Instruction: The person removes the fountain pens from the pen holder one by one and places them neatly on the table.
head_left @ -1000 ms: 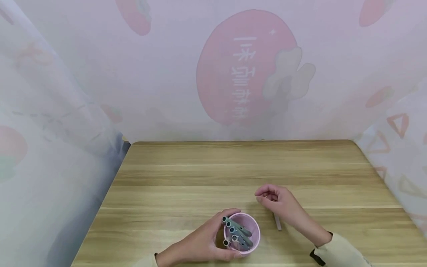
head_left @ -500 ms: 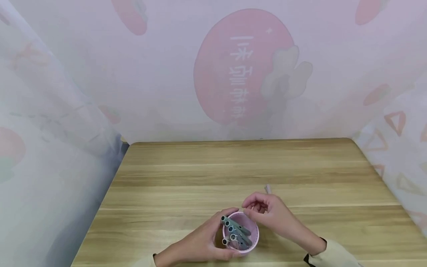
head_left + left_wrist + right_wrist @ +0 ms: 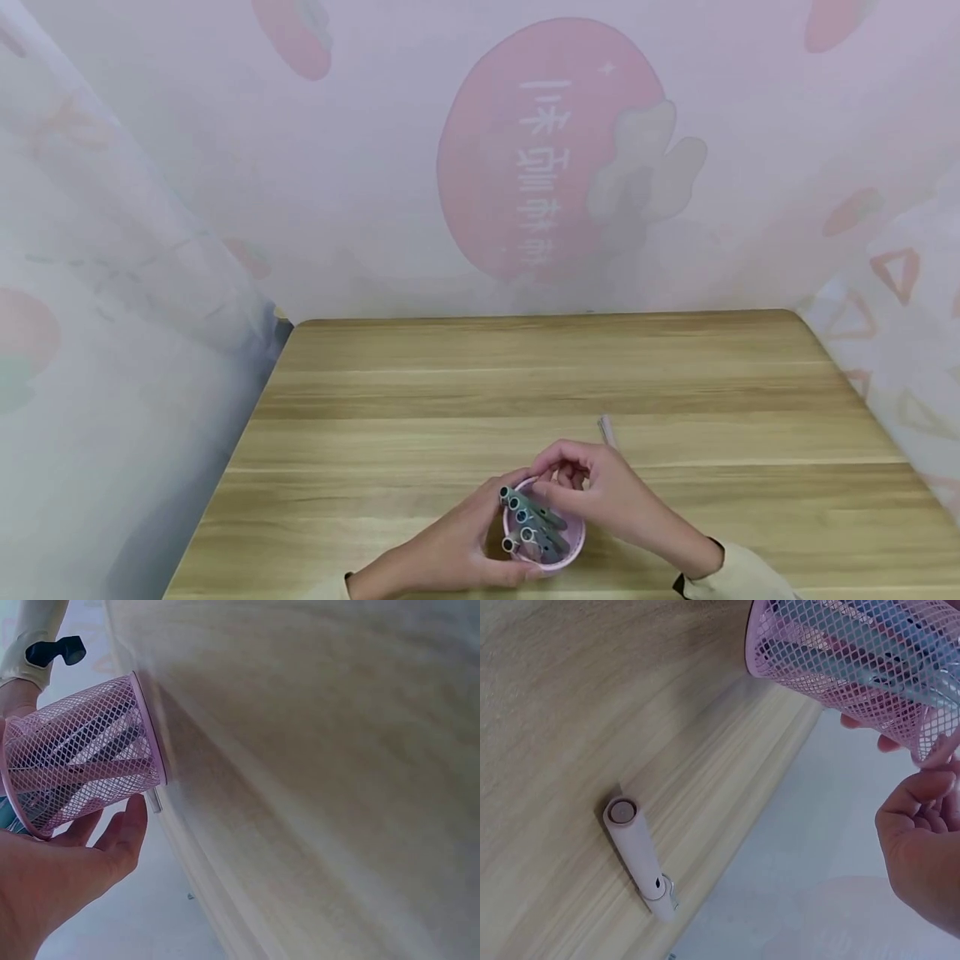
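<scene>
A wooden table [image 3: 465, 392] is filling the lower half of the head view, with printed curtains [image 3: 525, 167] hanging behind it and to both sides. Near its front edge a pink mesh pen holder [image 3: 543, 529] is standing upright, loaded with several grey pens [image 3: 534, 518] whose ends are leaning toward the left rim.

The left hand [image 3: 450, 550] is steadying the holder from the left: its fingers and thumb are curving around the mesh wall, and the left wrist view is showing the fingertips [image 3: 131, 825] lying against the basket [image 3: 82, 769].

The right hand [image 3: 600, 492] is now hovering over the holder's far rim with its fingers curled and its thumb and forefinger drawn close together over the pen tops. Whether they are already pinching a pen cannot be told from these views. A second ago this hand was lying well to the right of the holder, and half a second ago it was crossing toward the rim; judged from that, a pick from the holder is beginning.

A single pink pen [image 3: 606, 430] is lying on the table just beyond the right hand, apart from the holder; the right wrist view is showing it [image 3: 636, 855] lying flat and alone.
</scene>
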